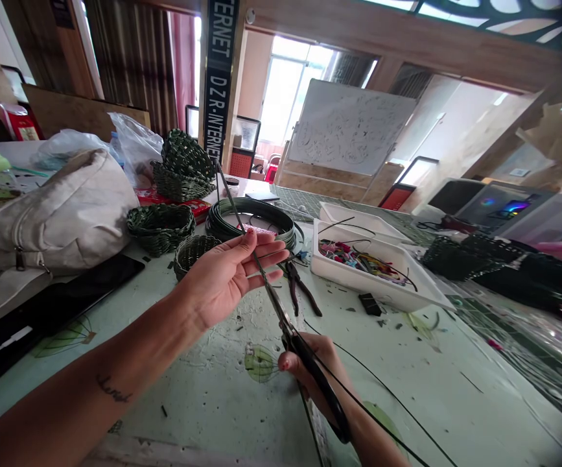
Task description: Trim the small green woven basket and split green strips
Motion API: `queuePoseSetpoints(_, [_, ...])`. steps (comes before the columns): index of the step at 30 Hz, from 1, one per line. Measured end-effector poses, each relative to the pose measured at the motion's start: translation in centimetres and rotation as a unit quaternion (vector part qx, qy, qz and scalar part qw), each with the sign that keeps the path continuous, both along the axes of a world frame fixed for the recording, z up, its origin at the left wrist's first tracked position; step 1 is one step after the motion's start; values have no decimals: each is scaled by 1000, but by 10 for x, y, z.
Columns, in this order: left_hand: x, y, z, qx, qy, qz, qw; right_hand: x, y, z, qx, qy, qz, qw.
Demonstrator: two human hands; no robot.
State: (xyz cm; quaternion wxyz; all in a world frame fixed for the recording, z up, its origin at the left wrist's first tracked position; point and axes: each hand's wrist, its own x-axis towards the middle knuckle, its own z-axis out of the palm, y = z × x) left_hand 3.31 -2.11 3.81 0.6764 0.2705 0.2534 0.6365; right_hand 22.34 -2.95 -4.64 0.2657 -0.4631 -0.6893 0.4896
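My left hand (227,275) is palm up above the table, its thumb pressing a thin dark green strand (231,198) against the fingers, which are otherwise stretched out. The strand rises past the fingertips and bends over at its top. My right hand (317,363) grips a pair of scissors (322,386) by the black handles. Their narrow blades point up and left, lying along the strand close to my left fingers; whether they touch it I cannot tell. More thin strand trails to the lower right past my right hand. Pliers (300,288) with dark handles lie just beyond.
Behind my left hand are a coil of green strand (217,224) and several woven baskets (161,228). A white tray (382,292) of colourful bits stands right of the pliers, near a black clip (369,304). At left are a pale bag (67,207) and a black flat panel (76,298).
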Motion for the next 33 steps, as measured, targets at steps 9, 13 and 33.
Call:
queuePoseSetpoints(9, [1,-1,1,6,-8,4,1000,0,2,1,-7,20,4,1000])
queuePoseSetpoints(13, [6,-3,0,12,5,7,1000,3,5,1,-1,25,28,999])
queuePoseSetpoints(33, [18,-10,-4,8,8,10,1000,7,1,2,34,17,51,998])
